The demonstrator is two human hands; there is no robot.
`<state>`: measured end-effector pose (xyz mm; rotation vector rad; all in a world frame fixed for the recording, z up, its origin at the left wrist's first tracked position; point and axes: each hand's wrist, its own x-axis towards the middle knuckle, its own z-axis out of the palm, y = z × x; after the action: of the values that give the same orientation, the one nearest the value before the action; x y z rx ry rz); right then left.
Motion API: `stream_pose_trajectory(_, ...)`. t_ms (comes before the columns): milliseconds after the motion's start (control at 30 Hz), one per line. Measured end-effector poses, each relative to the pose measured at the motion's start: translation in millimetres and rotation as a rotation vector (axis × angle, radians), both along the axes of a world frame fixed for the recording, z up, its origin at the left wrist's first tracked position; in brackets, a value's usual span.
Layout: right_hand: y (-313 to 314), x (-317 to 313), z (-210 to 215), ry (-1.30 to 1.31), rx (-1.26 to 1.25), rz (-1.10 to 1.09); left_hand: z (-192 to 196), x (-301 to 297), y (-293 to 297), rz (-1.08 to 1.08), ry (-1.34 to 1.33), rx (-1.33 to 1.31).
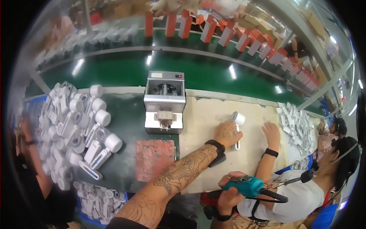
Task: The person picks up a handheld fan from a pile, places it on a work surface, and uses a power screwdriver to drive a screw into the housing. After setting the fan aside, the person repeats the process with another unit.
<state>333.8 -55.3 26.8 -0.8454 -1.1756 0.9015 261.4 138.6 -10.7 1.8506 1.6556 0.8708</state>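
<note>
While the left hand (227, 132) clamps down on a white handheld device (238, 121) lying on the beige mat (202, 118) just right of the grey machine (164, 101), the right hand (228, 192) is wrapped tight round a teal power screwdriver (244, 186), low & near the body. Co-worker's hand (272, 133) rests flat on the mat just beside the device; pile of white parts (76, 126) sits well off to the left.

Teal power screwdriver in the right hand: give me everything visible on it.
The teal power screwdriver looks like plastic, with a grey metal clip or lever along its top and a black ribbed cable sleeve leaving its right end. It lies roughly level, near the lower edge, off the bench. The right hand wraps its left end; the tip is hidden.
</note>
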Motion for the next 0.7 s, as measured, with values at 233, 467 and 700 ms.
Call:
stream_pose_trajectory(233,26,12,-3,-0.11,-0.04,-0.049,39,-57,-43,-0.159,-0.179,0.136)
stream_pose_trajectory(467,43,-21,21,-0.078,-0.155,0.156,66,-149,-134,-0.185,-0.21,0.274)
stream_pose_trajectory(700,55,-69,58,0.149,-0.087,0.423,38,-221,-165,-0.272,-0.022,0.048)
